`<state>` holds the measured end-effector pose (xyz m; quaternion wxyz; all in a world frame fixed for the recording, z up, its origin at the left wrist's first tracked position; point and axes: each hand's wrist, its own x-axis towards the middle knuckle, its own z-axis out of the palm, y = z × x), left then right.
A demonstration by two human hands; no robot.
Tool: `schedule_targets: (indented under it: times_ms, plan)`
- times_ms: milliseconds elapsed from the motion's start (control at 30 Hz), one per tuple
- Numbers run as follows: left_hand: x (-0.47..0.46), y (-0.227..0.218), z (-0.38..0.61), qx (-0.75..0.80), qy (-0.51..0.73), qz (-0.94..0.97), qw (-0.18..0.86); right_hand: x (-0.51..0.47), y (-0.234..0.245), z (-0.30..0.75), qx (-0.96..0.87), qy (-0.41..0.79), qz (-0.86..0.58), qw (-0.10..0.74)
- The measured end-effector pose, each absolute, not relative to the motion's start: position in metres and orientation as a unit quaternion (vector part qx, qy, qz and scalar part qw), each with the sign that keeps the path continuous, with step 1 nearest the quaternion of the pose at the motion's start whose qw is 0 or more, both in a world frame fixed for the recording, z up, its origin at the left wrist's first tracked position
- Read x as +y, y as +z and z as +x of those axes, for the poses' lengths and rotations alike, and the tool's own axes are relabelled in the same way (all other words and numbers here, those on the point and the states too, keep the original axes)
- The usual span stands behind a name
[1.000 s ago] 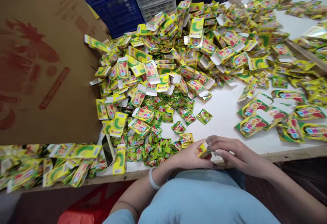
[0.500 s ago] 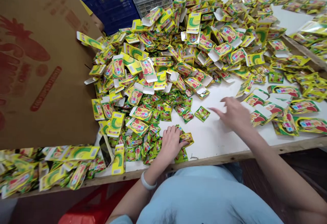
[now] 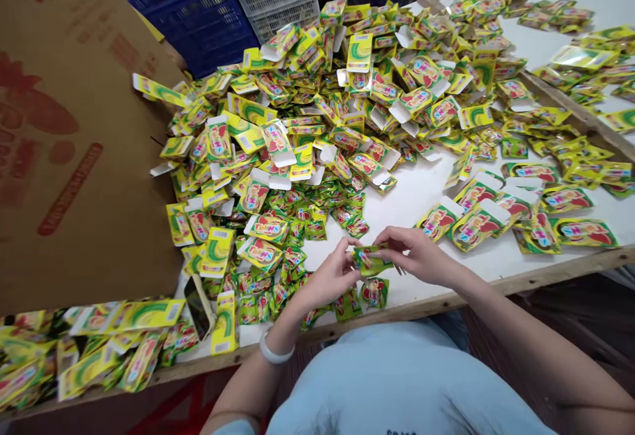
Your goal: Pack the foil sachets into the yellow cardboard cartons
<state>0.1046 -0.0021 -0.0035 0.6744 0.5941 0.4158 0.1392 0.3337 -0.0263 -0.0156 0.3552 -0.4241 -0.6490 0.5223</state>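
Observation:
Close to the table's front edge, both hands meet over a green candy packet [image 3: 368,262]. My left hand [image 3: 328,276] pinches its left side, and the fingers of my right hand [image 3: 414,253] are closed on its right side. Whether more than one packet is stacked there I cannot tell. Just below the hands lies another green packet [image 3: 375,292], flat on the white table [image 3: 391,207]. Left of my left hand spreads a heap of loose green packets [image 3: 278,283]. Several open-flapped cartons [image 3: 479,223] lie to the right of my right hand.
A large pile of yellow cartons [image 3: 360,55] covers the table's far side. At the left stands a big cardboard box [image 3: 89,157], with a phone [image 3: 199,308] near its lower corner. Blue crates [image 3: 213,22] are stacked behind. A wooden strip [image 3: 575,108] divides the right side.
My right hand has come left to join my left hand at a green packet. The single packet that lay before my right hand has left its spot. The view has shifted slightly.

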Motion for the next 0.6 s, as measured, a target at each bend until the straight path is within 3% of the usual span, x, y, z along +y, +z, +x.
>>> schedule_targets:
  times_ms: [133, 300, 400, 533, 600]
  plan:
    - [-0.007, 0.01, 0.109, 0.387, 0.115, 0.599, 0.691, -0.026, -0.014, 0.32, -0.702, 0.409, -0.438, 0.384]
    - [-0.008, 0.012, 0.111, 0.435, 0.167, 0.632, 0.619, -0.031, -0.026, 0.32, -0.711, 0.355, -0.429, 0.431]
    - [-0.008, 0.009, 0.123, 0.434, 0.162, 0.665, 0.586, -0.036, -0.036, 0.324, -0.615, 0.393, -0.499, 0.467]
    - [0.012, -0.002, 0.151, 0.394, 0.153, 0.737, 0.527, -0.043, -0.052, 0.334, -0.518, 0.536, -0.448, 0.494]
    - [0.044, -0.004, 0.166, 0.375, 0.11, 0.804, 0.448, -0.047, -0.059, 0.341, -0.515, 0.505, -0.463, 0.515]
